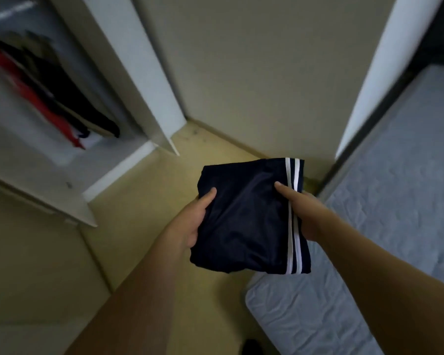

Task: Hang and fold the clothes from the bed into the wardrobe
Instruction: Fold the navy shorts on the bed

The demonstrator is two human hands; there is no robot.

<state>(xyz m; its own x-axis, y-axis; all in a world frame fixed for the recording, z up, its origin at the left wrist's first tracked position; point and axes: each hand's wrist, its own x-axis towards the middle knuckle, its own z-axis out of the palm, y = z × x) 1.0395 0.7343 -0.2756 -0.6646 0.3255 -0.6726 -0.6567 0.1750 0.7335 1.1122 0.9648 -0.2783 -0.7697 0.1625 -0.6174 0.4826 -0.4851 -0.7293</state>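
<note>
Both hands, left hand (192, 221) and right hand (303, 213), grip the folded shorts (249, 216) beside the bed (395, 201), thumbs on top, fingers hidden underneath.

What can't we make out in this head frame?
- Fingers of both hands, left and right: hidden under the folded navy garment; only thumbs show.
- Garment type: concealed by its folds.
- Hanging clothes in the wardrobe: motion-blurred, count unclear.
- Bed: cut off by right and bottom edges.
</note>
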